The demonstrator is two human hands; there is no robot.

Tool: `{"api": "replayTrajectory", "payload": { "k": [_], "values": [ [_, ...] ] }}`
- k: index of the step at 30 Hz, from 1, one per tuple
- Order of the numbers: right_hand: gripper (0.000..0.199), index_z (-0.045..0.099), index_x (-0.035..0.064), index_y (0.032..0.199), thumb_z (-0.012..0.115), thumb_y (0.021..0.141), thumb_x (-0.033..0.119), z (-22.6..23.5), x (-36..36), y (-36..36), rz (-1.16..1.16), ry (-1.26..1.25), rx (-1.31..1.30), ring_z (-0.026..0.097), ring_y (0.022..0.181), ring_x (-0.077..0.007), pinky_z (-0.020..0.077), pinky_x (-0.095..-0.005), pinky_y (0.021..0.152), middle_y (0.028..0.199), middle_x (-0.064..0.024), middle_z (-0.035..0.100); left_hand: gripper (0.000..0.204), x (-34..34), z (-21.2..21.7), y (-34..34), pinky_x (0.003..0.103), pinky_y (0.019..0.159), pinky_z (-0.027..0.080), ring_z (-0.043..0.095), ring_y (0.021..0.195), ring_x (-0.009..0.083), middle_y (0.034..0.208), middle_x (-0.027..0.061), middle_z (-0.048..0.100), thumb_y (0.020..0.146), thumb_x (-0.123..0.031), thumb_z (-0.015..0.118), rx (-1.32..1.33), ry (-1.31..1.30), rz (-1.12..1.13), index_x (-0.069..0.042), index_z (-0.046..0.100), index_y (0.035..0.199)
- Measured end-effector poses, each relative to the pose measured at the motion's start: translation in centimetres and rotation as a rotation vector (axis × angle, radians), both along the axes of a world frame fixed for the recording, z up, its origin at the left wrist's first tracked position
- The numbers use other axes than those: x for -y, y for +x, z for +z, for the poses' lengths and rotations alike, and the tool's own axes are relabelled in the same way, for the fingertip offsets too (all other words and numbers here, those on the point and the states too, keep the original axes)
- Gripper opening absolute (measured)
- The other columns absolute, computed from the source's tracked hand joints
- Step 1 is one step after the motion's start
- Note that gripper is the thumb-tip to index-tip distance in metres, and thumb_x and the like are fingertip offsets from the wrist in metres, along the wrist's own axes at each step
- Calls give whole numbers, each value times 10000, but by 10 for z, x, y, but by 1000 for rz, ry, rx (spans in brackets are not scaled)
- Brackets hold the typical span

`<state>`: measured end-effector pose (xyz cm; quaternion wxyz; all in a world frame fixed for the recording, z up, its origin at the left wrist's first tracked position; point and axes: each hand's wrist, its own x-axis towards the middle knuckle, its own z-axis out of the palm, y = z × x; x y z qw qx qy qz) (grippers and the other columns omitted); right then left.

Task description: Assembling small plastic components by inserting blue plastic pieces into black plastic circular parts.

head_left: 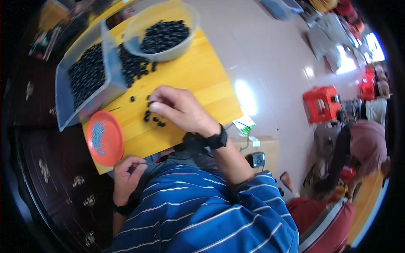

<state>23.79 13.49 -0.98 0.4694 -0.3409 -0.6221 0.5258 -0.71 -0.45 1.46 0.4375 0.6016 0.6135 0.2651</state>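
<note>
My right hand (181, 110) is over the yellow table (202, 74), thumb and forefinger closed at a small black round piece (150, 103). Several more loose black pieces (155, 119) lie below its fingertips. At the table's near edge, my left hand (128, 173) pinches a thin dark rod (143, 163), whose exact kind is too small to tell. Just beyond that hand is an orange-red plate (114, 145) with a patch of tiny pale blue bits (98, 137) on it.
A clear rectangular bin (110, 63) of black pieces stands at the left. Behind it, a translucent round tub (179, 49) holds more, with a spilled heap (133, 67) between them. Dark drawers (50, 177) line the left. Red stools (322, 103) and a bending person (365, 141) are at the right.
</note>
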Motion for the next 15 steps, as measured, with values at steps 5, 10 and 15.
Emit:
{"api": "replayTrajectory", "payload": {
  "k": [5,10,15],
  "values": [
    [198,603,14,1104,641,992,173,-7,11,15,125,-170,-144,603,834,-77,507,-249,744,912,-17,650,59,-16,2,9,236,659,486,608,689,96,799,55,653,848,37,704,-2,28,-32,29,662,889],
    [200,571,50,1157,643,976,98,-20,30,24,214,-497,-528,635,927,-98,528,-244,803,1002,-44,669,61,-28,12,30,253,657,507,640,695,124,793,77,667,849,16,708,-57,150,-35,15,664,891],
    [214,573,74,1116,687,935,54,-28,42,29,291,-648,-624,623,921,-78,505,-224,814,1024,-56,694,67,-38,21,43,252,662,455,575,702,106,791,40,631,830,35,696,-41,232,15,7,652,872]
  ]
}}
